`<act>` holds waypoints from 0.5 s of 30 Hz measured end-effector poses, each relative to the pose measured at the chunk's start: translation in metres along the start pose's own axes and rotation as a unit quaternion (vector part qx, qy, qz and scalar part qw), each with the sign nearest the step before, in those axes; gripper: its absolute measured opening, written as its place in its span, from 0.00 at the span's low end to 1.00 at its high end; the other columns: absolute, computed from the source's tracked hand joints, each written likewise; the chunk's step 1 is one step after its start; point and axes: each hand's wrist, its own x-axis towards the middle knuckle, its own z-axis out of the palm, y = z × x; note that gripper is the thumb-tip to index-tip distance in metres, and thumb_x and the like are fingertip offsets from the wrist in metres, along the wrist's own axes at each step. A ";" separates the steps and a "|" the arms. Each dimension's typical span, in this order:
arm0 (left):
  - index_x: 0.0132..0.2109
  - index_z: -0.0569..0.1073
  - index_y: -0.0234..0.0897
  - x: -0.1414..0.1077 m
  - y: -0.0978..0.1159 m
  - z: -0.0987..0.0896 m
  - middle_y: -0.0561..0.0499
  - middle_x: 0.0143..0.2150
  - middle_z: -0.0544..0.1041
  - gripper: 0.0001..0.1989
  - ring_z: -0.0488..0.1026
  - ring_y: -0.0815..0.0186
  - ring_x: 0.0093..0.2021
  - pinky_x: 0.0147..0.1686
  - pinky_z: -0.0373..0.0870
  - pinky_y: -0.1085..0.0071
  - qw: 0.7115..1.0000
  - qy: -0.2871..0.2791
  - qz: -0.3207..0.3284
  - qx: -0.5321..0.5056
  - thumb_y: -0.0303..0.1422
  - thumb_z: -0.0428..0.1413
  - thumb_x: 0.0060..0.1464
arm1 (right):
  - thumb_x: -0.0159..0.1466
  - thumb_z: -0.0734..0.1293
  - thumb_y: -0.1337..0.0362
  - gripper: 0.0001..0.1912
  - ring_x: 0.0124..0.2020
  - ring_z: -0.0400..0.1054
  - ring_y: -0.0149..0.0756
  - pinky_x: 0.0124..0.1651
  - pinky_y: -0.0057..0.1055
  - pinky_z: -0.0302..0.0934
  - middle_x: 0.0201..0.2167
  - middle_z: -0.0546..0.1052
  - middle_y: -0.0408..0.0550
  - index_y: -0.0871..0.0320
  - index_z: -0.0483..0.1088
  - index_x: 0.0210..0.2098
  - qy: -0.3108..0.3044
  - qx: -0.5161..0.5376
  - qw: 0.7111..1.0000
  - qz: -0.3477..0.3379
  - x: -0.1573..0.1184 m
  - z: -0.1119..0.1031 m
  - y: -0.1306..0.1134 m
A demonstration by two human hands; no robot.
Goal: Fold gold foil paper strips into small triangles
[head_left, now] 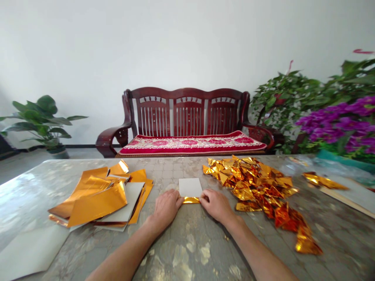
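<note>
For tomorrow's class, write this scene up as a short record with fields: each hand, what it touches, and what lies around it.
Left hand: at the left end of the gold foil strip
Right hand: at the strip's right end
Under the strip: white card
Left side: stack of gold foil sheets
Right side: heap of crumpled gold foil
Behind: dark wooden bench

The sheet (190,187) is white, its folded edge (191,200) gold, the cushion (192,143) red-flowered.

Bare left hand (165,208) and bare right hand (213,205), on slim, bare forearms (123,261)
</note>
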 end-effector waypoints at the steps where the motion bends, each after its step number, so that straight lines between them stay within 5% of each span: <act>1: 0.36 0.75 0.38 0.000 0.000 0.000 0.47 0.38 0.78 0.13 0.76 0.60 0.42 0.38 0.65 0.70 1.000 0.000 0.000 -0.001 0.37 0.49 0.63 | 0.62 0.65 0.65 0.07 0.33 0.71 0.33 0.31 0.28 0.50 0.31 0.79 0.43 0.54 0.73 0.28 0.000 0.000 1.000 0.002 0.000 0.000 0.000; 15: 0.35 0.74 0.38 -0.001 0.000 0.004 0.47 0.38 0.78 0.13 0.76 0.60 0.41 0.36 0.64 0.70 1.000 0.005 -0.011 0.011 0.38 0.49 0.62 | 0.62 0.64 0.65 0.06 0.31 0.69 0.33 0.29 0.29 0.46 0.31 0.78 0.42 0.54 0.71 0.28 0.000 -0.017 1.000 0.005 -0.001 0.000 -0.004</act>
